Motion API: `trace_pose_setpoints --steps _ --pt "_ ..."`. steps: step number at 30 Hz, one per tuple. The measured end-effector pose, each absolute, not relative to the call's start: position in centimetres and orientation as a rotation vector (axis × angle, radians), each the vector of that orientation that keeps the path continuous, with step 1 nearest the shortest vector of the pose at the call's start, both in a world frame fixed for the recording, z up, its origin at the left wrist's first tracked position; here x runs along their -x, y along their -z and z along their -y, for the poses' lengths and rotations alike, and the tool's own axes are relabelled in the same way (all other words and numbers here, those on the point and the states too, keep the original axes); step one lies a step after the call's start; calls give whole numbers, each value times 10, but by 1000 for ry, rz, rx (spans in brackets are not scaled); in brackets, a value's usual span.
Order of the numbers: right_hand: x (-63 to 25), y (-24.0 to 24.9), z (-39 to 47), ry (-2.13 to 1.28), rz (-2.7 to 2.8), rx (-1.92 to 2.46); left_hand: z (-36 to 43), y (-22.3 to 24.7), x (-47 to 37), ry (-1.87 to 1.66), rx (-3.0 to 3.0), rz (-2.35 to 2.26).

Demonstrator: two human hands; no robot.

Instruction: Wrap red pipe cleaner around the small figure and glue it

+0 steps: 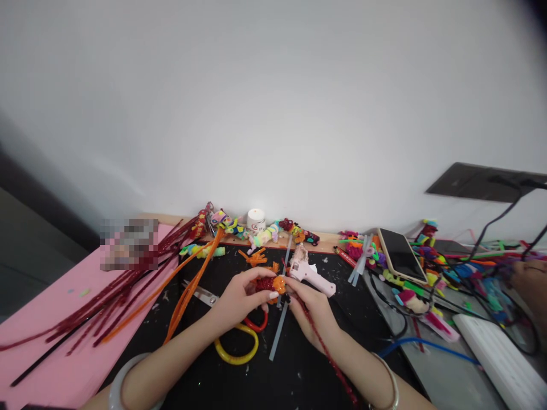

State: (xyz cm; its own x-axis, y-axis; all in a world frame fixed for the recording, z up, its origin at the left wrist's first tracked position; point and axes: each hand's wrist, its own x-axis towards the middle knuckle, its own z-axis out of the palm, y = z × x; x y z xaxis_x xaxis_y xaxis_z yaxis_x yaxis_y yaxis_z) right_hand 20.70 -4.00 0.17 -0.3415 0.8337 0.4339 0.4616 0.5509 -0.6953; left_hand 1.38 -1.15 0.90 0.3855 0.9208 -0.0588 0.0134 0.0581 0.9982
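Observation:
In the head view, my left hand is closed around a small fuzzy figure of red and orange pipe cleaner. My right hand pinches at the figure's orange end, its fingertips partly hidden. From these fingers a long red glittery pipe cleaner trails down over the right forearm. Under the left wrist lie scissors with yellow and red handles. A translucent glue stick rests between the hands. Just beyond the right hand is a pale pink glue gun.
Loose red pipe cleaners and orange pipe cleaners spread at left over a pink sheet. Along the wall stand a paper cup and several fuzzy figures. At right are a phone, cables, a white power strip and another person's hand.

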Motion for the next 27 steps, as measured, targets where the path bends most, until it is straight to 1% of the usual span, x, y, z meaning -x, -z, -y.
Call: trace_pose_setpoints --steps 3,6,14,20,24,27 --pt "-207 -3 41 -605 2017 972 12 -11 -14 -852 -1368 -1003" --pt "-209 -4 41 -547 2029 983 11 -14 -13 -876 -1358 -1003" --pt "-205 -1 42 -319 2169 1235 1 -16 -10 -1189 -1142 -1063" --pt "-197 -10 49 -182 2418 1242 -3 -13 -7 -1281 -1067 -1048" --pt "-207 -15 42 -46 2214 1330 -3 -14 -5 -1280 -1138 -1101" --pt "-217 -14 31 131 2027 1668 -2 -15 -3 -1255 -1206 -1153"
